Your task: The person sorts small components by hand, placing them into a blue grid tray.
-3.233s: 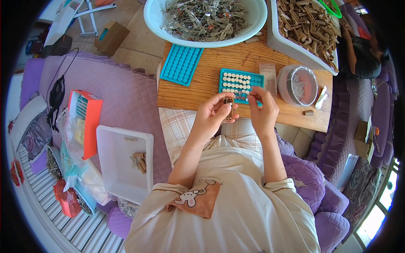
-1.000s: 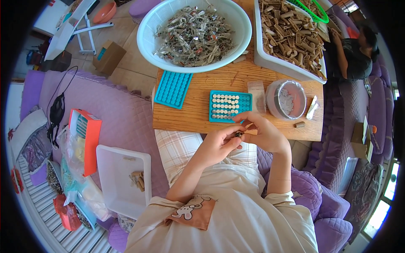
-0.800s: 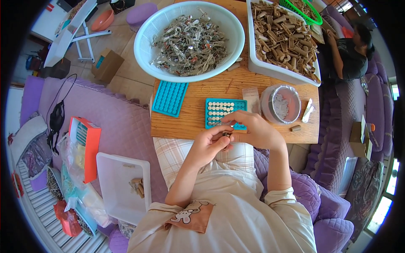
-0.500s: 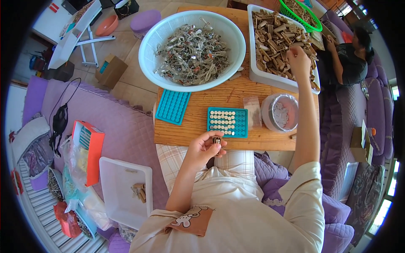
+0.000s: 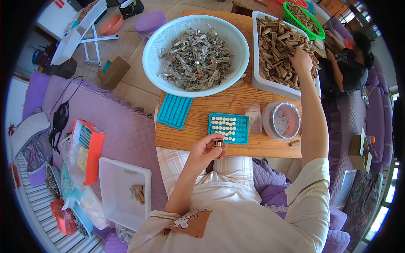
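Observation:
My left hand, close to the table's front edge, grips a small brown casing with shiny metallic parts inside. Just beyond it lies a teal mold tray whose left cups hold rows of small white discs. On the right, my right hand reaches down into a white bin heaped with brown plastic casings. Its fingers are curled in; the tips are hidden, so whatever they pinch cannot be made out.
A pale blue basin of tangled clear and metallic scraps, a second teal tray, a lined tub and a clear bag share the wooden table. Behind the bin are a green basket and a seated person.
My right hand has shifted slightly lower and its fingers have gone among the casings. The left hand still holds the small casing, tilted a little. The whole view has moved slightly.

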Tool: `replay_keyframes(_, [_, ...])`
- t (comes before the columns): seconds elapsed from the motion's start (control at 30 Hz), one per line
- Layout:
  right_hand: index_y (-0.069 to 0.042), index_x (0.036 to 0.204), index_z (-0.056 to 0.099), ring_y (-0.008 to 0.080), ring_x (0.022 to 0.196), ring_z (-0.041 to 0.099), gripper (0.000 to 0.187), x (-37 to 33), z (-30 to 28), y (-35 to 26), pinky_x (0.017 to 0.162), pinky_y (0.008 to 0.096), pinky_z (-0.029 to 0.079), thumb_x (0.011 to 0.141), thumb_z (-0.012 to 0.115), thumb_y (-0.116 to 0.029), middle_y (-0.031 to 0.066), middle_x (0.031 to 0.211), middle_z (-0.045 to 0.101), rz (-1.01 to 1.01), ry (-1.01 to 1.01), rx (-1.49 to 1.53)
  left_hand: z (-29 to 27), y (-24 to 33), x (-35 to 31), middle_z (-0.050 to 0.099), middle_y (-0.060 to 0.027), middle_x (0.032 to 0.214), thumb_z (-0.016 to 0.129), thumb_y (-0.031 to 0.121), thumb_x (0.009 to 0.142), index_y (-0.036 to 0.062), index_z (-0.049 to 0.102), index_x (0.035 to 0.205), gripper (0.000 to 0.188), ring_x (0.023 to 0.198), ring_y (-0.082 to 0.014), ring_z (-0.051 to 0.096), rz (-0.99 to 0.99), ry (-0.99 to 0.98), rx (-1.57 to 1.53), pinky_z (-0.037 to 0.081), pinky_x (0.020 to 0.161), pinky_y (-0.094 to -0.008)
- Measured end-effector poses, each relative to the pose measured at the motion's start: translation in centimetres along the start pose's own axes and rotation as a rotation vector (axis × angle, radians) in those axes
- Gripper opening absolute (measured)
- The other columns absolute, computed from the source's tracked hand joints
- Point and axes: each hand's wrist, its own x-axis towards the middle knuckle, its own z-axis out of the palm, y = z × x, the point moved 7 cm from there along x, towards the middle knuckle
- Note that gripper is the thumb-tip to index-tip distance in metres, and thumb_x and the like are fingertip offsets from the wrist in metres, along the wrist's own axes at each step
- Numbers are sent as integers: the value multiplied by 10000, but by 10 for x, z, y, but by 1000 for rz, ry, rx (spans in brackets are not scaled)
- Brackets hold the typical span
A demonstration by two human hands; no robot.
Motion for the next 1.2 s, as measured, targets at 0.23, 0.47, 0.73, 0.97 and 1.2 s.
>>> replay_keyframes(0.23, [-107,909,550,323,817,569,181,-11,-10,-4,681,404,461,756,465,-153,156,856,593,15,83,69,-2,3,-5,572,-72,900,507,30,777,32,460,1094,320,740,-137,573,23,-11,-11,486,636,-245])
replay_keyframes(0.47, [-110,950,573,199,710,596,208,-47,-48,-5,614,294,460,756,510,-149,94,777,612,-53,289,700,-15,2,-7,535,-144,1014,339,176,893,44,398,1157,301,857,-226,580,41,52,-172,498,704,-304])
replay_keyframes(0.73, [11,892,542,97,747,563,145,-155,-41,-68,609,181,425,758,488,23,66,825,587,70,-199,1733,-19,14,-7,525,-151,1035,408,127,868,47,392,1161,304,916,-253,556,197,135,-362,479,769,-345])
replay_keyframes(0.97, [-12,886,539,116,738,544,249,-261,-42,-140,642,193,437,665,519,101,93,900,574,102,-666,2265,-11,48,-7,521,-132,1034,459,156,852,45,395,1147,322,929,-235,548,359,140,-401,467,791,-333])
replay_keyframes(1.2, [-9,852,522,124,855,538,217,-301,-52,-153,751,224,418,673,586,96,68,933,535,87,-539,2141,0,61,-11,518,-103,1029,468,149,850,53,407,1141,312,972,-163,509,431,108,-431,462,794,-291])
